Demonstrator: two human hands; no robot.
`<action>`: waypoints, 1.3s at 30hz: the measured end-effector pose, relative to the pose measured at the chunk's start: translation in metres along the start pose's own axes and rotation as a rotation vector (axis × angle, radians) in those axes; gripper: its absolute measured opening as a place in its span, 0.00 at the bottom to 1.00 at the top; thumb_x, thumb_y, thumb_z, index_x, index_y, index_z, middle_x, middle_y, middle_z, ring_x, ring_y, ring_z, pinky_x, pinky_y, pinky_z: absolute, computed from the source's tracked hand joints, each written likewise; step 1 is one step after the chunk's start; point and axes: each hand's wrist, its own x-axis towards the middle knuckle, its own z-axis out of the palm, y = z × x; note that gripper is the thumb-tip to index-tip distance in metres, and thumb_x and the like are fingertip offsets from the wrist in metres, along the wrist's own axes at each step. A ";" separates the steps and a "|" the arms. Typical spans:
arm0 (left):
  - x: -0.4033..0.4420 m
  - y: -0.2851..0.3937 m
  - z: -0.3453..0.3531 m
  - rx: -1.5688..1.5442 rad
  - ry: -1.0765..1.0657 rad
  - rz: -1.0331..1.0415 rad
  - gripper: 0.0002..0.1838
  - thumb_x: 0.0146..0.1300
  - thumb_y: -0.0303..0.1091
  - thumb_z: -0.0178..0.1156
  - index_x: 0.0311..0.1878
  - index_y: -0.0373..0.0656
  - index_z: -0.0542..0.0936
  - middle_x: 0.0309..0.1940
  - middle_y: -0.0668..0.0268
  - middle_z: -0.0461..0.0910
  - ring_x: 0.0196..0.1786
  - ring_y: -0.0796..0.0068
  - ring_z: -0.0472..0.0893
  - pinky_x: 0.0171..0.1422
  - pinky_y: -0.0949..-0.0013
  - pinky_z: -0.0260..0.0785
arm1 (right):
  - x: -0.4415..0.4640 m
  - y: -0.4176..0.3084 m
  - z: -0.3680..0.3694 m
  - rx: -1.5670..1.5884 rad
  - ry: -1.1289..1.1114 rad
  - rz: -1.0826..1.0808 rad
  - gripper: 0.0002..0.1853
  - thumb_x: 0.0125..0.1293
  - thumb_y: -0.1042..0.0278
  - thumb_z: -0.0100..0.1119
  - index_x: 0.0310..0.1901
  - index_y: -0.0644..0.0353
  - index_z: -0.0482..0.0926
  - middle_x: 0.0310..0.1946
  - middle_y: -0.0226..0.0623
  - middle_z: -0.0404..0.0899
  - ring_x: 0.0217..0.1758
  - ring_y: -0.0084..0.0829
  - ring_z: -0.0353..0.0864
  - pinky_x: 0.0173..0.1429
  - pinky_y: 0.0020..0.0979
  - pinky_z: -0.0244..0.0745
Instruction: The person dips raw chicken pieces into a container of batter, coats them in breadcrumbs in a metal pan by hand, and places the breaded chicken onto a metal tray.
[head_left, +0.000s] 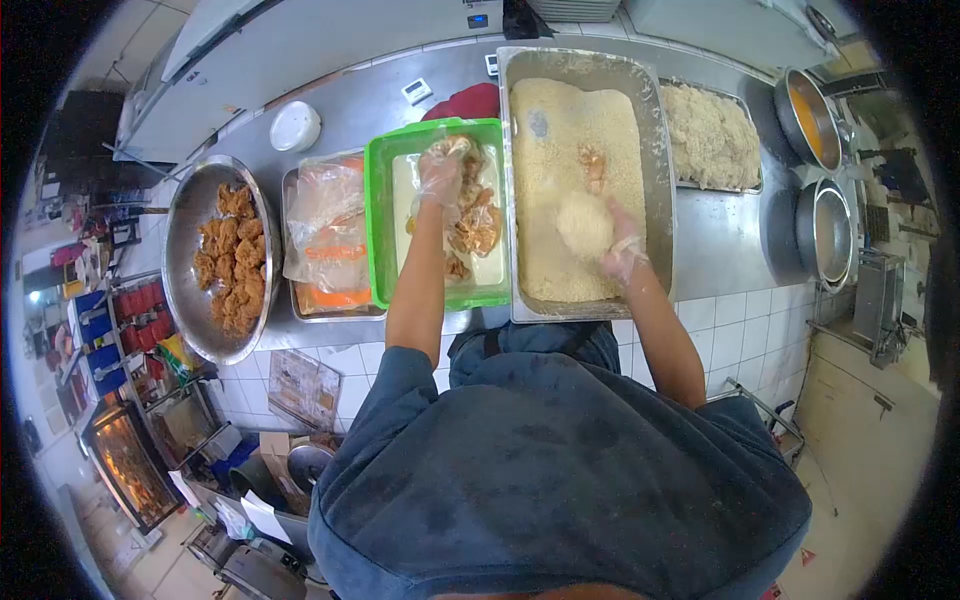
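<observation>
My left hand [441, 172], in a clear plastic glove, reaches into the green tray [377, 215] of whitish batter. Its fingers are closed around what looks like a piece of raw chicken, mostly hidden by the hand. More raw chicken [476, 228] lies in the batter beside it. My right hand [624, 246], also gloved, is over the deep metal pan [657, 215] of breading [560, 120]. It cups a pale, rounded heap of breading [584, 226], slightly blurred; whether a piece is inside I cannot tell. One chicken piece [593, 165] lies partly covered in the breading.
At left stand a steel bowl [183, 300] of fried chicken [236, 260] and a tray with plastic bags [328, 215]. On the right are a tray of coated pieces [710, 135] and two metal bowls [812, 118]. A white tub [295, 127] and small scale-like device [416, 91] sit behind.
</observation>
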 end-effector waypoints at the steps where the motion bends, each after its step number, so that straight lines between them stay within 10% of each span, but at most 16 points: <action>1: -0.005 0.008 -0.004 -0.105 0.003 0.022 0.20 0.59 0.48 0.66 0.43 0.38 0.86 0.41 0.51 0.87 0.44 0.54 0.84 0.52 0.57 0.73 | -0.008 -0.010 0.005 0.085 -0.085 -0.066 0.27 0.75 0.49 0.51 0.68 0.56 0.69 0.68 0.49 0.69 0.72 0.48 0.69 0.74 0.56 0.63; 5: 0.020 -0.031 -0.014 0.205 0.129 -0.024 0.23 0.63 0.50 0.66 0.45 0.35 0.85 0.40 0.59 0.87 0.42 0.62 0.84 0.52 0.62 0.74 | -0.010 -0.025 -0.007 -0.040 0.108 -0.287 0.31 0.74 0.43 0.50 0.70 0.55 0.67 0.70 0.50 0.66 0.71 0.52 0.68 0.74 0.56 0.61; 7: -0.003 0.013 -0.011 0.443 0.169 -0.046 0.29 0.60 0.57 0.66 0.48 0.35 0.85 0.45 0.55 0.86 0.48 0.55 0.84 0.56 0.58 0.74 | 0.032 -0.015 -0.108 -1.401 0.417 -0.753 0.33 0.73 0.41 0.51 0.70 0.56 0.66 0.69 0.51 0.68 0.70 0.53 0.69 0.73 0.55 0.63; 9: -0.009 0.024 0.003 0.599 0.151 -0.089 0.35 0.57 0.63 0.65 0.49 0.36 0.84 0.49 0.53 0.85 0.53 0.51 0.84 0.58 0.55 0.74 | 0.037 -0.005 -0.121 -2.058 0.618 -0.878 0.34 0.72 0.39 0.50 0.68 0.60 0.68 0.65 0.55 0.71 0.67 0.55 0.71 0.71 0.54 0.65; 18: 0.016 0.011 0.046 0.701 0.114 -0.266 0.37 0.57 0.68 0.53 0.47 0.41 0.87 0.49 0.46 0.85 0.57 0.49 0.82 0.60 0.52 0.73 | 0.011 0.030 -0.063 -1.967 0.431 -0.026 0.42 0.68 0.31 0.52 0.69 0.63 0.69 0.62 0.56 0.76 0.68 0.52 0.72 0.73 0.47 0.63; 26: 0.006 0.006 0.034 0.560 0.341 -0.106 0.22 0.60 0.52 0.61 0.41 0.42 0.87 0.39 0.50 0.86 0.47 0.52 0.85 0.53 0.56 0.75 | 0.081 0.069 -0.094 -0.912 0.115 0.316 0.41 0.67 0.35 0.57 0.69 0.63 0.70 0.63 0.47 0.77 0.66 0.42 0.75 0.74 0.45 0.64; 28: 0.001 0.013 0.023 0.492 0.353 0.002 0.17 0.60 0.47 0.63 0.38 0.41 0.87 0.35 0.54 0.87 0.41 0.57 0.85 0.48 0.58 0.75 | 0.101 0.074 -0.098 -0.830 0.068 0.418 0.44 0.67 0.34 0.57 0.74 0.61 0.63 0.74 0.46 0.59 0.76 0.40 0.58 0.78 0.47 0.52; 39: -0.038 0.096 -0.030 0.524 0.090 0.175 0.15 0.58 0.46 0.65 0.35 0.44 0.86 0.29 0.57 0.85 0.32 0.60 0.84 0.40 0.59 0.75 | 0.015 0.016 -0.009 -0.058 0.001 0.179 0.28 0.70 0.48 0.57 0.62 0.62 0.76 0.54 0.45 0.83 0.56 0.41 0.84 0.62 0.47 0.79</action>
